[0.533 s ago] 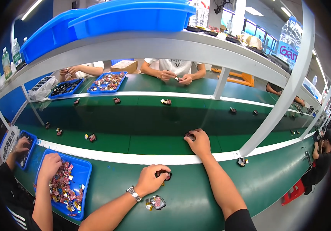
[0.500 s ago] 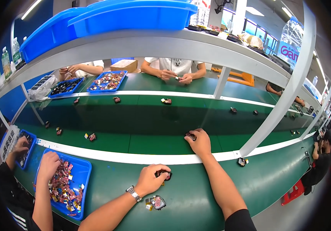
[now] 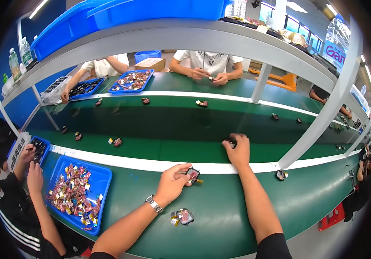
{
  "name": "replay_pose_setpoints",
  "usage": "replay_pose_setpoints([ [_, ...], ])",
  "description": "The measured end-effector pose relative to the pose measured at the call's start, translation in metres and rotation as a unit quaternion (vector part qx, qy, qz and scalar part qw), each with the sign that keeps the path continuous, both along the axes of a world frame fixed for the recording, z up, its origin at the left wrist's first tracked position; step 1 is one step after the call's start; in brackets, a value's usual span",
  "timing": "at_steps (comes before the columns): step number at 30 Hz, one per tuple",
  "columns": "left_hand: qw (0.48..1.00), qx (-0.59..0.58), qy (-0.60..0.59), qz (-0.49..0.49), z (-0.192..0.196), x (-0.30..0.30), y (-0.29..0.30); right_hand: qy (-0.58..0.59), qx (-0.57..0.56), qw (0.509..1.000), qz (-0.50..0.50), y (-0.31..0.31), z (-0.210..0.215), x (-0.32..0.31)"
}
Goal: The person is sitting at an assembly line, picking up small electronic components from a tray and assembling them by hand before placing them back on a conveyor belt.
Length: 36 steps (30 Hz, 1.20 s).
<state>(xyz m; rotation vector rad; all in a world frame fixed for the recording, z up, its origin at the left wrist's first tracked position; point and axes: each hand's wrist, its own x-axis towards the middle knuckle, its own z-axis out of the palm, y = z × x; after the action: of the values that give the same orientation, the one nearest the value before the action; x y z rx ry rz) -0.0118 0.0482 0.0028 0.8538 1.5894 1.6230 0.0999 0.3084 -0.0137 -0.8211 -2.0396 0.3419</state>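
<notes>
While our left hand (image 3: 171, 183) pinched a small dark part with a red face (image 3: 193, 174) between thumb and fingertips on the near green bench (image 3: 220, 224), our right hand (image 3: 237, 150) reached farther out and lay over a small black part (image 3: 230, 141) on the conveyor belt (image 3: 172, 129), just beyond the white strip (image 3: 129, 162) that edged it. The right fingers were curled down onto that part; we could not tell whether they had closed round it. A steel-link watch (image 3: 153, 203) sat on our left wrist.

To the near left we saw a shallow blue plastic tray (image 3: 101, 190), rectangular with a raised rim, heaped with small glossy pieces in red, yellow and silver. A person in a dark sleeve beside us had a hand (image 3: 35, 177) at its left edge. Farther left stood a smaller blue tray (image 3: 44, 142) holding dark parts. Across the belt, two more blue trays (image 3: 121, 82) lay side by side, the left one full of black parts, the right one of mixed reddish ones, with other people's hands working near them.

Another dark part with yellow tabs (image 3: 183, 216) lay loose on the matte green bench, near our left forearm. Smooth blue bins (image 3: 108, 17) rested on the grey metal shelf (image 3: 220, 41) overhead.
</notes>
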Motion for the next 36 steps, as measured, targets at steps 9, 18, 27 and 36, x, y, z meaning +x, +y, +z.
replay_pose_setpoints([
  [9,0.98,0.035,-0.198,-0.007,0.002,-0.007,-0.019,0.041,0.002,0.953,0.302,-0.147,0.041,0.023],
  [18,0.99,0.042,-0.124,-0.058,-0.001,0.001,-0.018,-0.091,0.131,0.926,0.343,-0.136,0.036,0.022],
  [27,0.992,0.046,-0.088,-0.081,-0.007,-0.003,-0.018,-0.088,0.058,0.91,0.402,-0.128,0.033,0.02],
  [36,0.988,0.063,-0.066,-0.127,-0.003,-0.005,-0.022,-0.061,-0.056,0.92,0.382,-0.139,0.026,0.018],
])
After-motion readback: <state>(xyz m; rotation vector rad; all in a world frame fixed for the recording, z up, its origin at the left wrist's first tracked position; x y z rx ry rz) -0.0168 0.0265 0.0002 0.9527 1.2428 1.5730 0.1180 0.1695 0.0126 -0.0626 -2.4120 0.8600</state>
